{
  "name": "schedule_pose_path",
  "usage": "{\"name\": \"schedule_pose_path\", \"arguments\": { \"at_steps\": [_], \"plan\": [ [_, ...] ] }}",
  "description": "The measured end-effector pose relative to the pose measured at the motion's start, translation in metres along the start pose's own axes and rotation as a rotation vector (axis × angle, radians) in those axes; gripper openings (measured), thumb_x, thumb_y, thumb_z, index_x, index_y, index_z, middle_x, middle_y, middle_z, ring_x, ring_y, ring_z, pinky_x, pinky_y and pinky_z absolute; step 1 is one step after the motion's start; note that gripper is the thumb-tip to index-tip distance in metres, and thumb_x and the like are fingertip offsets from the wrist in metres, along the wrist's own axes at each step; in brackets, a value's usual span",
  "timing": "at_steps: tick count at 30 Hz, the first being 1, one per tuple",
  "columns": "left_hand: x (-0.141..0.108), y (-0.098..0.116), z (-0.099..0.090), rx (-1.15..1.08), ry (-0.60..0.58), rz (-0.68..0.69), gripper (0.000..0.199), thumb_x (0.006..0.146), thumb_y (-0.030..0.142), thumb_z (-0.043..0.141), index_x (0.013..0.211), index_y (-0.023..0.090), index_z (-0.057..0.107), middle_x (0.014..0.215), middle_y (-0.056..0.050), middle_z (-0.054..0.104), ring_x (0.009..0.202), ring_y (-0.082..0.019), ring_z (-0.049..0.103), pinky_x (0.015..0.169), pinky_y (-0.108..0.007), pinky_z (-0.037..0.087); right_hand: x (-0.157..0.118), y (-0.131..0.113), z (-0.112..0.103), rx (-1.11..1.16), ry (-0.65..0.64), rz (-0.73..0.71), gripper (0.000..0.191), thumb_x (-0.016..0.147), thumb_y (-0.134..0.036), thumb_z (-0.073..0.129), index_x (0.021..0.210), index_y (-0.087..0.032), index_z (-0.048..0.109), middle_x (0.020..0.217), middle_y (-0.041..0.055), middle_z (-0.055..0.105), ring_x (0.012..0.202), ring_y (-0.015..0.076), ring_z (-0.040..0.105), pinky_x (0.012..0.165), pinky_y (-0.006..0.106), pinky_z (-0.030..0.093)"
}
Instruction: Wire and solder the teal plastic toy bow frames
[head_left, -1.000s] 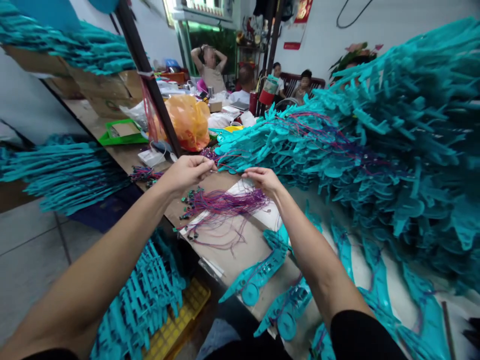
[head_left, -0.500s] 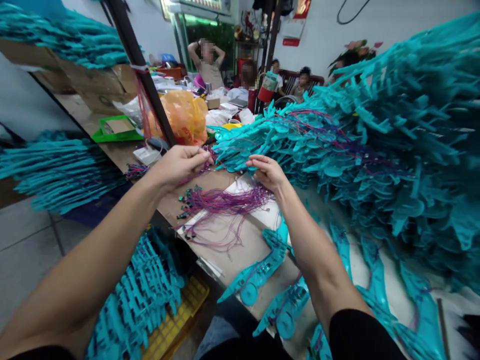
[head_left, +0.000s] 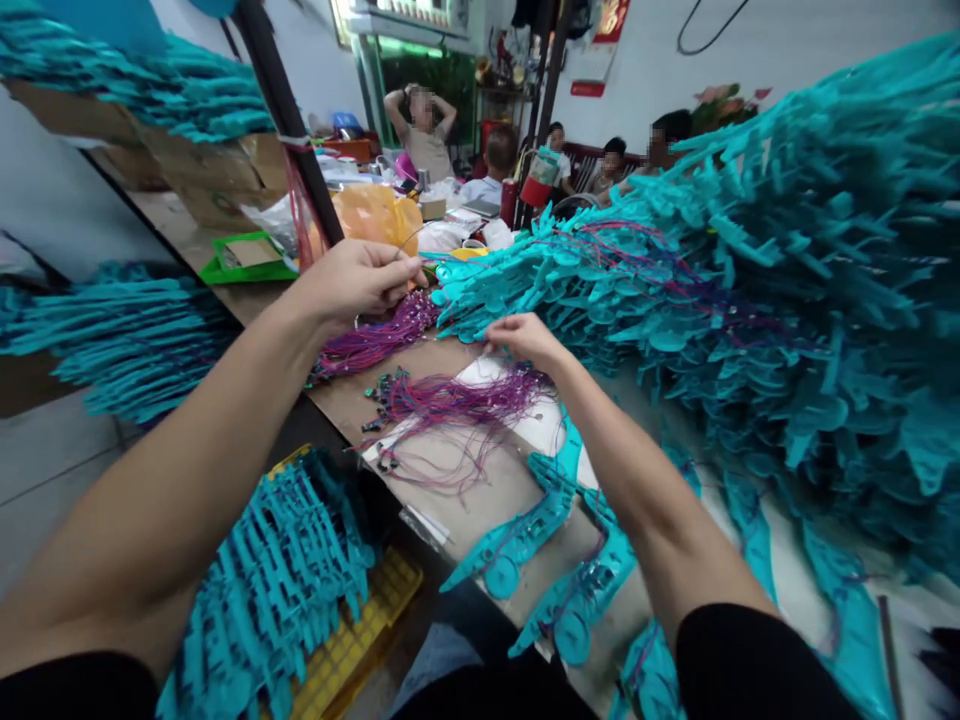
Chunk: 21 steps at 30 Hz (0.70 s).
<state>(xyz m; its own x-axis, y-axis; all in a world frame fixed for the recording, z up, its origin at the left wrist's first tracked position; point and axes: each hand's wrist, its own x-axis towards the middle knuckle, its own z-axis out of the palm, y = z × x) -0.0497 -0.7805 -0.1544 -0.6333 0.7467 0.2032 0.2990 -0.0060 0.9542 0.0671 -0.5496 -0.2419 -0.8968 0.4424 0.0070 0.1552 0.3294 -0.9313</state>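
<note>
My left hand (head_left: 373, 280) is closed in a pinch above a bundle of purple and red wires (head_left: 375, 340). A thin dark wire (head_left: 411, 240) sticks up from its fingertips. My right hand (head_left: 523, 338) has thumb and fingers pressed together, just over a second wire bundle (head_left: 469, 400); anything between its fingertips is too small to make out. This second bundle, with small dark connectors at its left end, lies partly on white sheets (head_left: 544, 430). Right beside both hands, a big heap of turquoise plastic parts (head_left: 600, 270) reaches in from the right.
Turquoise pieces with wires (head_left: 517, 545) lie along the near table edge. A yellow crate (head_left: 382, 610) with stacked parts stands below on the left. A dark post (head_left: 292, 110), an orange bag (head_left: 375, 215) and a green tray (head_left: 244, 260) are behind. Several people sit farther back.
My left hand has risen, so the purple wire bundle beneath it shows more fully. My right hand has shifted slightly left. The view has turned a little to the left.
</note>
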Motion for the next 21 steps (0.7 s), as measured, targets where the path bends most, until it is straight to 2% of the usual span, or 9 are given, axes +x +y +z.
{"name": "schedule_pose_path", "arguments": {
  "at_steps": [5,9,12,14,16,18,19,21],
  "plan": [
    [-0.002,-0.001,-0.004,-0.038,0.002,-0.022,0.021,0.089,0.027,0.056,0.074,0.013,0.061,0.049,0.004,0.04,0.042,-0.003,0.026,0.041,-0.02,0.013,-0.001,0.001,-0.001,0.014,0.043,0.003,0.031,0.073,-0.04,0.074,0.082,-0.011,0.068,0.054,-0.0002,0.061,0.039,0.0036,0.033,0.039,0.02,0.024],
    [-0.004,0.012,-0.013,-0.129,0.035,0.052,0.019,0.093,0.021,0.052,0.078,0.012,0.061,0.048,0.006,0.037,0.04,-0.002,0.026,0.04,-0.017,0.015,0.001,-0.007,-0.001,0.081,0.05,-0.01,0.031,0.068,-0.041,0.077,0.075,-0.012,0.067,0.059,0.0005,0.063,0.04,0.0027,0.032,0.038,0.019,0.023],
    [-0.003,0.025,-0.021,-0.158,0.058,0.11,0.02,0.091,0.021,0.054,0.075,0.012,0.061,0.047,0.007,0.037,0.037,-0.002,0.026,0.038,-0.018,0.016,0.0,-0.018,-0.004,0.209,0.056,-0.023,0.031,0.065,-0.04,0.079,0.073,-0.013,0.066,0.06,0.0017,0.063,0.044,0.005,0.04,0.038,0.019,0.02],
    [-0.001,0.034,-0.028,-0.202,0.069,0.156,0.021,0.09,0.02,0.053,0.073,0.012,0.061,0.046,0.006,0.037,0.036,-0.003,0.027,0.037,-0.019,0.016,-0.004,-0.026,-0.009,0.33,0.054,-0.086,0.031,0.064,-0.04,0.079,0.076,-0.014,0.067,0.069,0.0028,0.066,0.053,0.0071,0.049,0.04,0.018,0.026],
    [0.001,0.041,-0.035,-0.244,0.07,0.197,0.021,0.089,0.019,0.052,0.072,0.013,0.061,0.045,0.005,0.037,0.036,-0.004,0.028,0.036,-0.019,0.016,-0.013,-0.033,-0.014,0.415,0.031,-0.161,0.03,0.063,-0.038,0.08,0.076,-0.015,0.067,0.084,0.0047,0.07,0.069,0.01,0.058,0.05,0.017,0.037],
    [0.003,0.046,-0.041,-0.259,0.077,0.203,0.019,0.088,0.02,0.053,0.072,0.013,0.061,0.044,0.005,0.036,0.035,-0.004,0.028,0.036,-0.018,0.017,-0.029,-0.037,-0.02,0.426,-0.006,-0.2,0.03,0.064,-0.04,0.08,0.073,-0.016,0.064,0.09,0.0056,0.071,0.08,0.013,0.062,0.063,0.02,0.045],
    [0.005,0.047,-0.043,-0.259,0.07,0.192,0.018,0.087,0.021,0.055,0.072,0.013,0.061,0.044,0.005,0.036,0.035,-0.004,0.028,0.036,-0.017,0.018,-0.039,-0.037,-0.023,0.421,-0.024,-0.201,0.032,0.066,-0.043,0.079,0.073,-0.016,0.063,0.087,0.0052,0.071,0.08,0.0136,0.063,0.066,0.021,0.047],
    [0.01,0.044,-0.045,-0.246,0.023,0.162,0.014,0.082,0.022,0.059,0.071,0.014,0.062,0.044,0.005,0.037,0.036,-0.004,0.03,0.036,-0.016,0.02,-0.064,-0.034,-0.031,0.374,-0.046,-0.165,0.034,0.069,-0.047,0.076,0.076,-0.017,0.061,0.069,0.0011,0.066,0.065,0.0112,0.059,0.063,0.023,0.046]
  ]
}}
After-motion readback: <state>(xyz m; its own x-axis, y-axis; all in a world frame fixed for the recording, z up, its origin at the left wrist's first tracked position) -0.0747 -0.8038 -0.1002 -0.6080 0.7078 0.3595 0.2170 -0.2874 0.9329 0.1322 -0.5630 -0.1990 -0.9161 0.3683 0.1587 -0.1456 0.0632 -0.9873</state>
